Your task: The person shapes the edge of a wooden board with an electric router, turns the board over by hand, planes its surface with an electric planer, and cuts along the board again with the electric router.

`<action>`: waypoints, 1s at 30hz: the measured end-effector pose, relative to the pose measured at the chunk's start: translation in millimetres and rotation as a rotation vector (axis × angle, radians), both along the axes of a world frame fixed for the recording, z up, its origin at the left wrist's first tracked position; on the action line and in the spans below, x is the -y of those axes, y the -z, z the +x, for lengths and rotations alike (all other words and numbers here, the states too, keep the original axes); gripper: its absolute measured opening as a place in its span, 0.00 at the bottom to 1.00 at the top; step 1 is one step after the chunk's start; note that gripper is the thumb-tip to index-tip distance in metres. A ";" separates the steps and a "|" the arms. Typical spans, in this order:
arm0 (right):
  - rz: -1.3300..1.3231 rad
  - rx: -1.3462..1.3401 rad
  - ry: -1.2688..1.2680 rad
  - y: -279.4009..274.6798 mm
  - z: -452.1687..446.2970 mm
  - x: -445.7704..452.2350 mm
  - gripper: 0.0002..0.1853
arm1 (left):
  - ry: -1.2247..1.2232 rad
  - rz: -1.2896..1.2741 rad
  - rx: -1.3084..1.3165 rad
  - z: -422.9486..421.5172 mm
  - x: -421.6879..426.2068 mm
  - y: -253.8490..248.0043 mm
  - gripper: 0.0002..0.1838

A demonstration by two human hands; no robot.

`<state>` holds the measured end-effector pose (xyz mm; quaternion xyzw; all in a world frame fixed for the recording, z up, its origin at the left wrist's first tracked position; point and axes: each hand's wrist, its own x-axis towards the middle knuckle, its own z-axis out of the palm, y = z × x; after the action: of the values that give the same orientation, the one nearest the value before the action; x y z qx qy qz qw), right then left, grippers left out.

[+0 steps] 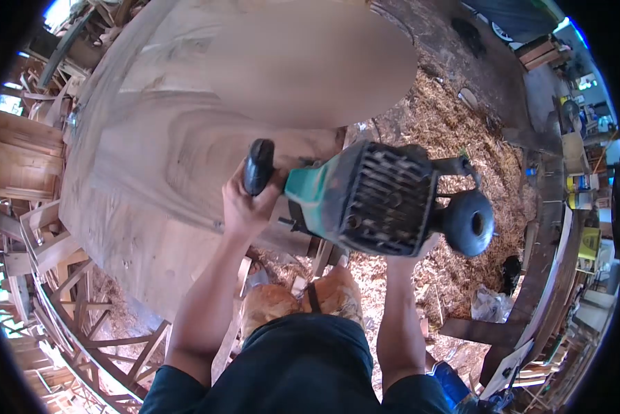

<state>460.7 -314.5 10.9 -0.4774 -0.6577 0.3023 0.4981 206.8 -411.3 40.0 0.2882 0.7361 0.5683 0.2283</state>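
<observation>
A green and black power tool with two side handles, by its look a router [382, 196], is held up in front of me over the edge of the wood slab. My left hand [249, 207] is closed around its black left handle [259, 168]. Behind the grilled motor housing, my right hand [424, 247] is mostly hidden; its visible edge lies against the tool near the round black right knob [468, 222]. The tool's underside cannot be seen. Below and to the left spreads a large wood slab [158, 165] with curved grain.
Wood shavings [441, 138] cover the ground on the right. Wooden frames [103, 324] stand at lower left, with boards [24, 155] stacked above them. A clear plastic bag [491, 305] lies at right, near long planks [555, 269]. A large oval at the top is blurred.
</observation>
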 end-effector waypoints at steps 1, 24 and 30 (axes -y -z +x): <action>-0.038 -0.016 -0.009 1.0 -2.6 -0.2 0.22 | -0.011 0.010 0.022 -1.8 -3.8 -1.2 0.10; -0.213 -0.165 0.074 -11.6 -93.3 -174.9 0.14 | 0.007 0.033 -0.043 -83.3 -141.9 13.8 0.13; -0.110 -0.148 0.103 -27.9 -134.4 -252.1 0.11 | -0.024 0.023 0.007 -112.1 -227.1 11.3 0.18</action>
<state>326.2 -62.4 38.8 -0.5134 -0.5762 0.3466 0.5332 94.6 -184.1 28.7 0.2799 0.7323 0.5804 0.2204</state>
